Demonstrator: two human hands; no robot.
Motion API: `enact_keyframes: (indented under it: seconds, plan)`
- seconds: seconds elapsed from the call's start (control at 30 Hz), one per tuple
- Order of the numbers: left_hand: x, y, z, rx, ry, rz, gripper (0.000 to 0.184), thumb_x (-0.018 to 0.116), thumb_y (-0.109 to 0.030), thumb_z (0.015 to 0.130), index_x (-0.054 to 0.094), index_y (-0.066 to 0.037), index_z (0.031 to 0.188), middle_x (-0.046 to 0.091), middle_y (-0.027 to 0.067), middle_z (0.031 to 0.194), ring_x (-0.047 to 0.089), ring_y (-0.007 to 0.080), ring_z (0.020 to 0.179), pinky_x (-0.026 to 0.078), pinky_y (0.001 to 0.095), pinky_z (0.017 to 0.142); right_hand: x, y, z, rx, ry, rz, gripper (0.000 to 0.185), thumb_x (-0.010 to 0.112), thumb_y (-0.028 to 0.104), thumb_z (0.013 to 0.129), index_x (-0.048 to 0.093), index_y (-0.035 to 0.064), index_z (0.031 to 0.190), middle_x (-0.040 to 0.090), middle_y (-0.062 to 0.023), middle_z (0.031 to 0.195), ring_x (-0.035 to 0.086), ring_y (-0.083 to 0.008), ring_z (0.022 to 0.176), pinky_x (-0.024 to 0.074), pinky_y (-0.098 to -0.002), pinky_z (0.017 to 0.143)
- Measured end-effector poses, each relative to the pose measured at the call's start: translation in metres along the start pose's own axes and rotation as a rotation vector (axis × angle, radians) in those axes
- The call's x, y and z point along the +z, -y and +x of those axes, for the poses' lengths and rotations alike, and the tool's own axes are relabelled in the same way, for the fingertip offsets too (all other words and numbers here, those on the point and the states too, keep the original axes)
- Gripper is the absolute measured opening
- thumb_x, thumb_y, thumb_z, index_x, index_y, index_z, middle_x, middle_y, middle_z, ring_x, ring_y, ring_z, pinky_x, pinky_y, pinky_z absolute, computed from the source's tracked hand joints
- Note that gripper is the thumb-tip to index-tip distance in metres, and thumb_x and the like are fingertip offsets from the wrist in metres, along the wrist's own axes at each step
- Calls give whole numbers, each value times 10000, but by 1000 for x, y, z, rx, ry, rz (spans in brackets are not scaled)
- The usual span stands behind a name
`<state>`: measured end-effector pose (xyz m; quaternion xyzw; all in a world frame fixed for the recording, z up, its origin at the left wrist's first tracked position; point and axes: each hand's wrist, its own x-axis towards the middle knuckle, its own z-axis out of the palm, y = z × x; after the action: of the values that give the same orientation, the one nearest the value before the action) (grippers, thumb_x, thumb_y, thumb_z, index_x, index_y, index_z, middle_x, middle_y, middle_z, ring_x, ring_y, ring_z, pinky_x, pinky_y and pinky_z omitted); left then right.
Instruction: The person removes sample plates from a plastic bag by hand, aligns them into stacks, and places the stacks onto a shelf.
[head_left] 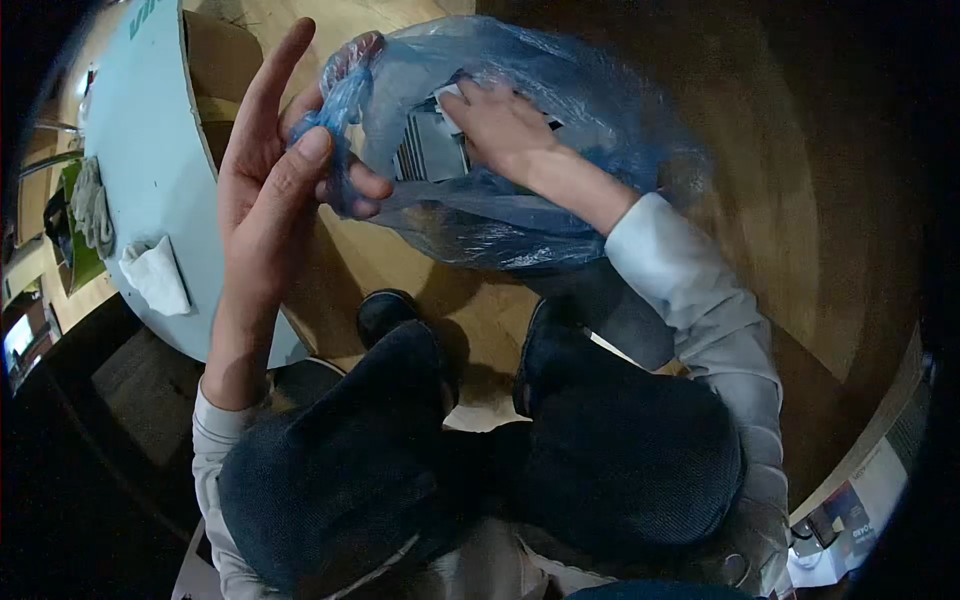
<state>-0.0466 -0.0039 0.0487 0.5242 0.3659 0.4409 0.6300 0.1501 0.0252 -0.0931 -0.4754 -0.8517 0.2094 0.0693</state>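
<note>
A blue translucent plastic bag (470, 225) stands open on the floor in front of my knees. My left hand (275, 160) grips a bunched part of its rim at the left; the index finger sticks up and the thumb presses on the plastic. Through the bag's mouth reaches my right hand (505, 130), back upwards, its fingers bent down over the contents. Near its thumb shows a piece of white paper (449, 93), apparently held between thumb and fingers. Below lies a grey piece with dark stripes (425, 148); what is under the palm stays hidden.
A pale table (150, 200) curves along the left, bearing a crumpled white cloth (155, 275) and grey gloves (91, 205). Beside it stands an open cardboard box (220, 75). My legs (350, 450) frame the wooden floor (440, 300). Printed packages (855, 520) lie at lower right.
</note>
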Motion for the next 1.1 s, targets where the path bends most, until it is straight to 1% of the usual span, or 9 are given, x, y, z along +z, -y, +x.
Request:
enact_keyframes:
  seconds: [0.47,0.57,0.7,0.77,0.87,0.9,0.97,1.03,1.1]
  plan:
    - [-6,-3,2,-144,-74,-61,556,437,-84,884,169,-80,1372,447,140,1247,603,149,706,483,214,579,-33,-32,19,142,258,124,581,715,183,656,434,19,1137,486,-202,1125,471,-342,1062,376,-404,911]
    - [-6,-3,7,-64,-168,-206,565,439,-61,879,157,-84,1369,437,111,1260,582,117,655,468,199,540,-44,-8,14,64,218,132,601,726,47,586,462,16,1126,475,-196,1121,470,-345,1044,389,-396,904]
    - [-18,13,16,23,-300,-162,533,451,-79,875,198,-69,1344,480,101,1165,573,126,645,465,205,548,-51,25,5,158,259,-127,354,418,165,854,418,46,1187,461,-238,1142,468,-373,1026,383,-416,900]
    - [-25,11,17,15,-303,-111,511,465,-98,872,234,-66,1327,496,107,1124,574,147,677,469,225,577,-29,16,15,167,249,-136,391,474,113,800,418,30,1178,458,-235,1140,477,-376,1010,404,-416,872]
    - [-25,4,20,451,-486,1037,435,500,-152,853,356,-51,1251,505,130,1024,553,219,823,457,300,682,-12,1,21,227,274,-191,498,587,8,691,417,-2,1160,453,-228,1134,497,-381,976,447,-414,815]
    - [-17,-4,19,443,-492,1032,435,500,-152,853,356,-51,1251,505,130,1024,553,219,823,457,300,682,-13,-3,18,153,292,-205,416,484,84,762,421,16,1168,460,-228,1136,488,-382,985,430,-430,824]
    - [9,-34,16,752,-248,697,355,518,-159,832,444,-23,1151,489,154,1029,480,276,984,410,377,808,-19,-7,13,13,311,-239,367,278,238,904,427,52,1184,472,-227,1141,469,-382,1003,396,-461,842]
    - [36,-33,17,557,432,476,285,508,-145,830,467,-17,1082,468,169,1061,481,301,959,411,378,805,-10,0,10,24,273,-272,361,373,191,853,428,26,1168,479,-222,1123,489,-376,988,423,-442,817]
    - [70,-6,20,507,642,437,234,504,-129,822,463,-23,1027,468,187,1040,474,339,941,409,390,795,-8,13,10,41,274,-358,373,465,146,803,441,1,1146,490,-219,1113,500,-369,998,438,-424,815]
